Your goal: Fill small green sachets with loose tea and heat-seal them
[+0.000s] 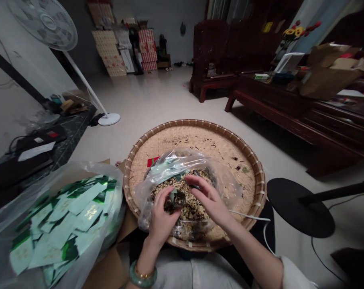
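Low table (290, 106), dark red wood, to the right: bears a brown paper bag, a white-framed item and assorted small goods.

Tray (230, 144), round, woven, raised rim bound at intervals: holds a clear plastic bag, a red piece (153, 161) beside that bag, and scattered dark scraps (234, 158) towards the far and right sides.

Large plastic bag (57, 172), translucent, open, left of the tray: filled with loose flat packets (64, 212), pale green and dark green, some with gold marking. Cardboard (105, 269) shows beside and below it.

Brown paper bag (323, 82), on the low table: open-topped, with red and pale items at its mouth, too unclear to name.

Clear plastic bag (230, 184), spread open on the near part of the tray: contains a dry mix (194, 208) of tan and dark bits, with pale green pieces (166, 168) towards its far left.

Small green packet (176, 196), mouth open: above the dry mix, clamped between thumb and fingers of the left hand (161, 218). Right hand (210, 198): over the mix, beside a dark slender item (196, 174); whether it grips that item, cannot tell.
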A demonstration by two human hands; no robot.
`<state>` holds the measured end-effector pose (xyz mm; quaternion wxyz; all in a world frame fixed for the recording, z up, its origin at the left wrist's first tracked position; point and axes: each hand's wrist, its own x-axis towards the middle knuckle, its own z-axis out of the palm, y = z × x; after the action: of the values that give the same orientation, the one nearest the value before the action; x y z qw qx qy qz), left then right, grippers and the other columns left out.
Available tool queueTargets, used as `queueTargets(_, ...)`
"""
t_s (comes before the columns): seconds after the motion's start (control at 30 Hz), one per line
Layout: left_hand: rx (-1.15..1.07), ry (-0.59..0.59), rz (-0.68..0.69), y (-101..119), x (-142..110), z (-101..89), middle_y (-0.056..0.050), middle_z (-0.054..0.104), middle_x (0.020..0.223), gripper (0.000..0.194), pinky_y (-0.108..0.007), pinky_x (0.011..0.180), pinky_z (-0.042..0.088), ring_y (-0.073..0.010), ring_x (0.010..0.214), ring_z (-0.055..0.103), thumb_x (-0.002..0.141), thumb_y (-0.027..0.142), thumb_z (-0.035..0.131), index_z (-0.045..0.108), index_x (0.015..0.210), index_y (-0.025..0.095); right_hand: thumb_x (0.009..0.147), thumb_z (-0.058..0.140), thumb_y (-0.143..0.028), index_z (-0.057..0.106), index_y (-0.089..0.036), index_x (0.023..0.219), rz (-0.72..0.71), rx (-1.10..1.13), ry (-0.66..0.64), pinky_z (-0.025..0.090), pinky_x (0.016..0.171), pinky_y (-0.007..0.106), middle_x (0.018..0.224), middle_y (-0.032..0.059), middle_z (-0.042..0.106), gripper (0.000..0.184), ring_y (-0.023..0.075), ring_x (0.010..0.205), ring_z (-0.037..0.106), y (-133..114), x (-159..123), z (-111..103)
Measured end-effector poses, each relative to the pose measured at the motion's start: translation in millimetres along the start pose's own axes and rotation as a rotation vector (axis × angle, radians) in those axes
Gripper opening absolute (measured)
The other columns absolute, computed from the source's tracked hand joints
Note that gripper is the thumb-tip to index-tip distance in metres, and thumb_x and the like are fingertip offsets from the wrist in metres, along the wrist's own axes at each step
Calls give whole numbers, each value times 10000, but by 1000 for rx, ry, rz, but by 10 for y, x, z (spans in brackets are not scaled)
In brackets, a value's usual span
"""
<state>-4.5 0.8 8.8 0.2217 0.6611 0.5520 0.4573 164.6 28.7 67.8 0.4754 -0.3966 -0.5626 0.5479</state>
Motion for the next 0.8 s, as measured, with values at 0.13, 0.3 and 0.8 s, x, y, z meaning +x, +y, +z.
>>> queueTargets(0.13,22,24,57,-58,-43,-56,-77,584,1199,485,-427,969,461,-241,1148,536,725,106,622,523,1184,228,836,519,-165,551,-251,1191,-93,-248,-152,500,877,348,1218,75,548,367,180,1037,576,80,-42,-33)
queueTargets(0.3,74,119,-47,-108,-29,-173,-85,613,1153,413,-416,937,478,-238,1085,576,759,205,641,542,1159,214,823,523,-88,609,-200,1123,-114,-717,-218,467,877,370,1027,89,625,331,210,978,584,352,-39,-157)
queueTargets(0.8,85,142,-129,-147,-40,-156,-95,613,1151,410,-431,964,456,-245,1083,575,760,243,632,544,1158,196,775,515,-55,707,-171,977,63,-1101,-488,440,853,272,986,100,707,301,214,975,631,591,327,137)
